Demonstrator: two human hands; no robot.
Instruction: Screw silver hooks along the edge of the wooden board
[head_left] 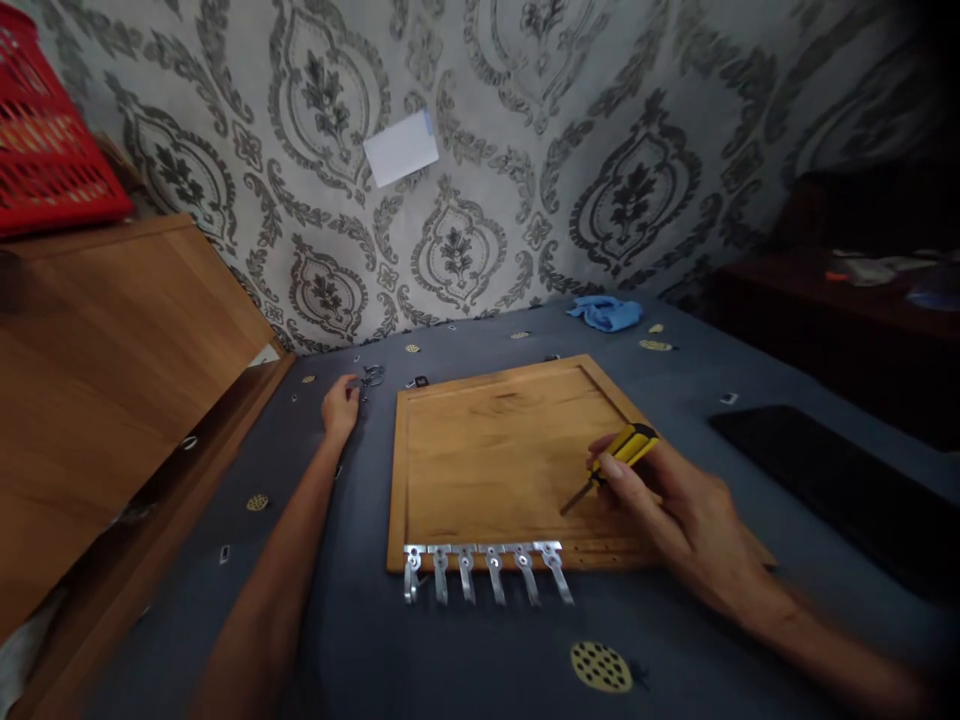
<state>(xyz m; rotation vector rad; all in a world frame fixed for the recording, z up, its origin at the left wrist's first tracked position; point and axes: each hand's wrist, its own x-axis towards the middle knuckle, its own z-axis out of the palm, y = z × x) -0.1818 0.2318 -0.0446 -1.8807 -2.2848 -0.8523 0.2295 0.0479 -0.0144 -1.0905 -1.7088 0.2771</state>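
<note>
My right hand (686, 510) grips a screwdriver (632, 446) with a yellow and black handle, its shaft tilted down over a framed wooden board (487, 450). Along the board's near edge sits a row of several silver metal hook-like pieces (493, 562), their arms hanging over the edge. To the right of this row, small dark holes show in the wood. My left hand (341, 405) rests on the cloth left of the board, fingers curled. Beside its fingertips lie small metal parts (373, 375), too small to name. What the left fingers hold, if anything, is hidden.
A grey-blue cloth (480, 650) with a pineapple print covers the surface. A blue rag (609, 312) lies at the back, and a black flat object (840, 490) at right. Wooden furniture (127, 370) carrying a red basket (60, 150) stands at left. Patterned wall (457, 245) behind.
</note>
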